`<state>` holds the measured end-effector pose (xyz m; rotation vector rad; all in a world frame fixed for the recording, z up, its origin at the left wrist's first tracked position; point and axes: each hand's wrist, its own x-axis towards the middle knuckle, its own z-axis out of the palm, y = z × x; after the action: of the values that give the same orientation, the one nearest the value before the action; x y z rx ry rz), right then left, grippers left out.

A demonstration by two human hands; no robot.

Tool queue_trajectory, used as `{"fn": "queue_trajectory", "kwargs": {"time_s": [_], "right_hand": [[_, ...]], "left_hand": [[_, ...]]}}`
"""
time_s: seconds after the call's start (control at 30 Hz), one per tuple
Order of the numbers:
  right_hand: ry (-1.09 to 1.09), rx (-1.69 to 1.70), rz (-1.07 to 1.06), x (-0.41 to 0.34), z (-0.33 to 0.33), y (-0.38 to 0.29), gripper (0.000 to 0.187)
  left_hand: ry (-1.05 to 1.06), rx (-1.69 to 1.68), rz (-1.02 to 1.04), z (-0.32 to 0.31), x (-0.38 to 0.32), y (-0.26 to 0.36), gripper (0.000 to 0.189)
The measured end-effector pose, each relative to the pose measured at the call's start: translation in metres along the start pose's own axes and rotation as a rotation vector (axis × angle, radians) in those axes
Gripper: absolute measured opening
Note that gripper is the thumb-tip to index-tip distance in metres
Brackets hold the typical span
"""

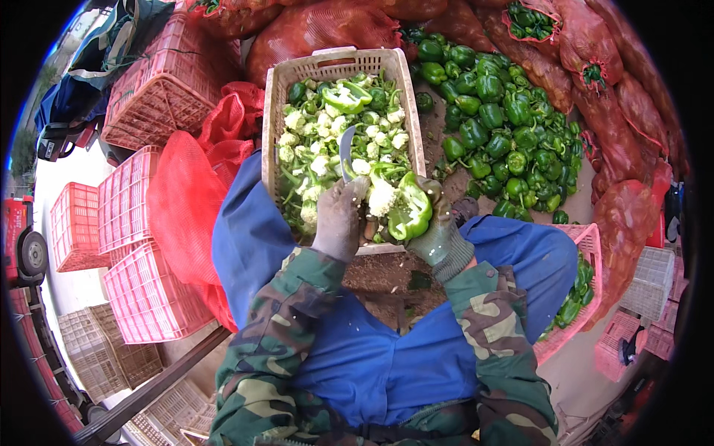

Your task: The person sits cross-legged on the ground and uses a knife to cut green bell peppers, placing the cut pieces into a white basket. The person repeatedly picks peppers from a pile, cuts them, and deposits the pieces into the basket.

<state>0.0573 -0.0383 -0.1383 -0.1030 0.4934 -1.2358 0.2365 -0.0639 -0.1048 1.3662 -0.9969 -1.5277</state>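
My gloved left hand (338,220) is closed around a knife, its curved blade (346,149) pointing up and away from me. In my gloved right hand (440,228) is a cut green bell pepper (411,209), its pale inside facing left. A whitish seed core with its green stem (382,195) sits between the knife hand and the pepper; I cannot tell what supports it. Both hands are over the near end of a pale plastic crate (269,122). Inside the crate lie many seed cores (321,164) and a cut pepper piece (347,98).
Whole green peppers (502,128) are heaped on the ground at right, below filled red mesh sacks (591,50). A pink crate with peppers (592,262) is beside my right knee. Left stand stacked pink crates (128,200), a loose red mesh bag (181,195) and a dark bar (162,379).
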Motion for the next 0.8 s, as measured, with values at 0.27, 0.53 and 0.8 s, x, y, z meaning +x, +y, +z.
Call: {"fn": "queue_trajectory", "kwargs": {"time_s": [0.27,0.53,0.8], "right_hand": [[0.008,-0.404,0.116,0.004,0.004,-0.011,0.053],[0.038,-1.043,0.025,0.007,0.004,-0.019,0.037],[0.376,-0.924,-0.045,-0.002,-0.01,-0.046,0.03]], "left_hand": [[-0.178,0.157,-0.035,-0.014,0.007,-0.001,0.021],[-0.337,0.178,-0.076,-0.008,-0.002,0.005,0.019],[0.165,1.316,0.441,-0.062,0.091,0.038,0.039]]}}
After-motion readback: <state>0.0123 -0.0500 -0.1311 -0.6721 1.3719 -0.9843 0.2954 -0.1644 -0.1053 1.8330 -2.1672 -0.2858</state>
